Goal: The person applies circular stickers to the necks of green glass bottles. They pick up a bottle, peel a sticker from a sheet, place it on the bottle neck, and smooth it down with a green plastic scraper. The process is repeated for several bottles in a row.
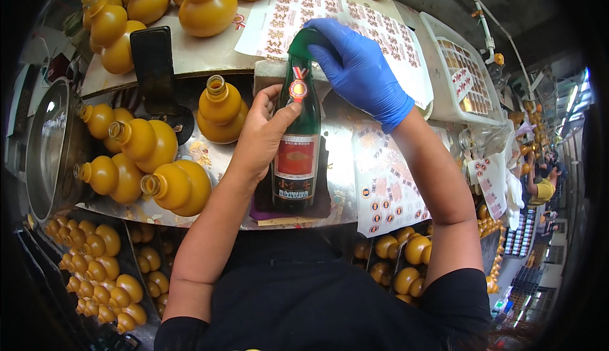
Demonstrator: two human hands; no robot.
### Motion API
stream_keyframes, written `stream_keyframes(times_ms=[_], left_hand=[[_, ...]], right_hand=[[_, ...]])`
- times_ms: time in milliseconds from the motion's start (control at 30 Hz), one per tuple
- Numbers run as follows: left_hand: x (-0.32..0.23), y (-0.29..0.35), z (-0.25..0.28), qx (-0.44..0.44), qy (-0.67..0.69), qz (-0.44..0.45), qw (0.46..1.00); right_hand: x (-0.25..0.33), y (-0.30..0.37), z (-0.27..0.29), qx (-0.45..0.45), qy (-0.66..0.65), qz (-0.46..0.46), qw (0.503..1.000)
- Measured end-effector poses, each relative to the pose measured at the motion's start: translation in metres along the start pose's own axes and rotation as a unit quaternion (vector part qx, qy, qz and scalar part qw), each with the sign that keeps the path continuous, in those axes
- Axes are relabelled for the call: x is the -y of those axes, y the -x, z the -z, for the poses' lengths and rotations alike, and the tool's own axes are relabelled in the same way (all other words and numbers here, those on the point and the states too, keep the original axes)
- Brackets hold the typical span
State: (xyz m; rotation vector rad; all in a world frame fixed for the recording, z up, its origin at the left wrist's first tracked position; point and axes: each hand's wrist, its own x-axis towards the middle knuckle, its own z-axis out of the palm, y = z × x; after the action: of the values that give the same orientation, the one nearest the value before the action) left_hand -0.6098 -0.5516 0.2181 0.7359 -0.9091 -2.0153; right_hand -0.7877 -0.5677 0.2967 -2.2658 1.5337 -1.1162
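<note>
A green glass bottle (296,186) lies on a dark pad (325,206) with its neck pointing away from me. It carries a red and black label and a ribbon-shaped medal sticker (298,89) at the shoulder. My left hand (266,129), bare, wraps round the bottle's side, its thumb against the sticker's lower edge. At the top, my right hand (361,68), in a blue glove, closes over a green piece (304,41) that covers the mouth. Whether that piece is cloth or a wrapper I cannot tell; the glove hides part of it.
Several yellow gourd-shaped bottles (222,113) stand at the left and along the back. A phone (153,65) rests on a stand near them. Sticker sheets (387,179) lie right of the bottle, another printed sheet (330,14) behind. A white basket (466,75) stands at the right.
</note>
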Motion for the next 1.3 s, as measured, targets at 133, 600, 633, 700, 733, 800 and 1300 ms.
stream_keyframes(times_ms=[133, 600, 633, 700, 733, 800, 1300], left_hand=[[0.002, 0.0, 0.002, -0.008, -0.017, -0.023, 1.0], [0.0, 0.0, 0.012, 0.026, 0.053, -0.014, 0.998], [-0.002, 0.0, 0.011, 0.026, 0.06, -0.011, 0.998], [0.003, -0.003, 0.017, 0.039, 0.085, -0.006, 0.996], [0.002, -0.002, 0.016, 0.031, 0.081, -0.01, 0.996], [0.001, 0.0, 0.011, 0.022, 0.074, -0.012, 0.997], [0.001, -0.005, 0.008, -0.009, 0.041, -0.015, 0.999]], right_hand=[[0.019, -0.015, 0.011, 0.192, -0.007, -0.095, 0.977], [0.053, 0.036, 0.01, 0.234, 0.113, 0.175, 0.95], [0.057, 0.034, 0.013, 0.266, 0.004, 0.088, 0.96], [0.054, 0.029, 0.013, 0.245, -0.176, -0.071, 0.951], [0.044, 0.027, 0.008, 0.197, -0.245, -0.14, 0.939], [0.009, 0.027, 0.003, 0.108, -0.282, -0.23, 0.925], [0.034, 0.07, 0.002, 0.07, -0.272, -0.159, 0.947]])
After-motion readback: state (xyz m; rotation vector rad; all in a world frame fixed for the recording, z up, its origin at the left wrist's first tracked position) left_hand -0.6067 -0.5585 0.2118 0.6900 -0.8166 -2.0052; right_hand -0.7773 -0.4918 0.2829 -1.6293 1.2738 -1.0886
